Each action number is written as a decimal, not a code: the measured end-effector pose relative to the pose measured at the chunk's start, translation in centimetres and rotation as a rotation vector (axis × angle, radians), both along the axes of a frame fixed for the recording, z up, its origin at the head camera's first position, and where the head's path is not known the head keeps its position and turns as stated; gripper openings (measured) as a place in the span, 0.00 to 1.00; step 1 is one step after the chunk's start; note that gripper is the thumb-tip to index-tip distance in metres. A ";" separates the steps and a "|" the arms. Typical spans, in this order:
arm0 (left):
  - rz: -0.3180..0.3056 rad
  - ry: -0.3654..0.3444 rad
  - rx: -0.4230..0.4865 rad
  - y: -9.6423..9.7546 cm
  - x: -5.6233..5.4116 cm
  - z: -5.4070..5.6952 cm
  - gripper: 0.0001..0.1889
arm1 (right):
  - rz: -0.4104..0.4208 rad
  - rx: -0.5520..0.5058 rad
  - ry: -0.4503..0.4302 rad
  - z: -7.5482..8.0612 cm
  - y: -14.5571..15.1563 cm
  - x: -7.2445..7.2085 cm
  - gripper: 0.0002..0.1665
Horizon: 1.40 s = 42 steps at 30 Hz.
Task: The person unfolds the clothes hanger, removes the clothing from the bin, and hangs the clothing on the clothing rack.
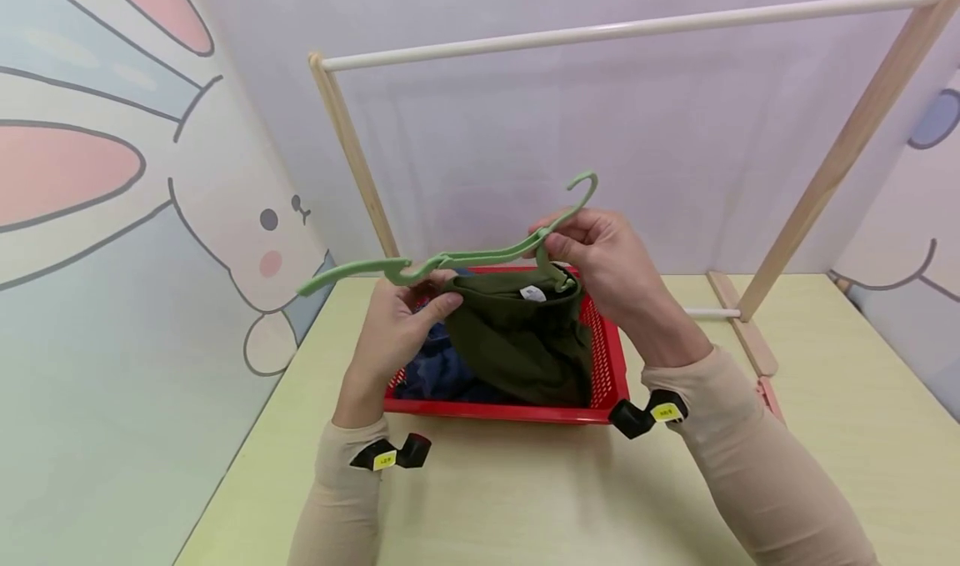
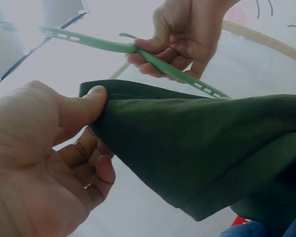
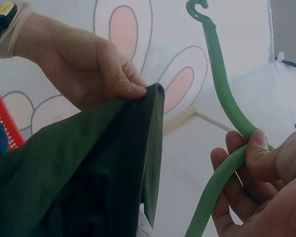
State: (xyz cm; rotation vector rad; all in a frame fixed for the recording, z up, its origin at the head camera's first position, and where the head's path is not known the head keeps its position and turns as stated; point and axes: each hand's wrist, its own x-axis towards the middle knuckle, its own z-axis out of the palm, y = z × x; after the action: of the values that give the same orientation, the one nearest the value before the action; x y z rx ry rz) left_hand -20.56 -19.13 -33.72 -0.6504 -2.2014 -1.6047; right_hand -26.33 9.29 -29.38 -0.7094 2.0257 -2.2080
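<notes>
My left hand (image 1: 392, 326) pinches the edge of a dark green garment (image 1: 517, 345) between thumb and fingers. A white label (image 1: 533, 293) shows inside the garment's opening. With thumb and fingers my right hand (image 1: 617, 267) grips a light green clothes hanger (image 1: 483, 257) at its middle, just below the hook. One arm of the hanger stretches left above my left hand; the other slopes down into the garment's opening at the right side. In the right wrist view, the hanger (image 3: 222, 79) stands apart from the garment edge pinched by my left hand (image 3: 89, 69).
A red plastic basket (image 1: 510, 412) stands on the pale table (image 1: 480, 491) under the garment, with blue clothing (image 1: 442, 370) inside. Behind it rises a rack with a white rail (image 1: 630, 29) and wooden posts (image 1: 847, 149). Rabbit drawings cover the left wall (image 1: 217, 191).
</notes>
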 end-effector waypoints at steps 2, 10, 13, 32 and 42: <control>0.000 0.033 0.036 -0.2 0.0 0.1 0.11 | -0.012 0.020 0.010 0.0 0.0 -0.1 0.11; -0.016 0.168 0.131 -0.8 -0.1 0.1 0.07 | -0.026 -0.005 0.061 0.4 -0.4 0.0 0.11; -0.085 0.181 0.137 -0.6 -0.3 0.0 0.11 | -0.028 -0.122 0.073 0.5 -0.9 0.1 0.10; 0.248 0.130 0.143 -0.9 -0.5 0.7 0.06 | -0.057 -0.194 0.265 1.9 -0.6 0.6 0.09; 0.295 0.179 0.228 -1.4 -1.0 0.5 0.08 | 0.019 -0.136 0.391 6.3 0.2 2.8 0.10</control>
State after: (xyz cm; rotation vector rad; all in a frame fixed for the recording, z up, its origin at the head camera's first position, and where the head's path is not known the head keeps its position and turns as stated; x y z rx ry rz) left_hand -21.52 -20.49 -33.26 -0.3686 -1.8518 -1.5463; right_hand -23.52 9.52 -23.13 -1.2569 2.0201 -2.3628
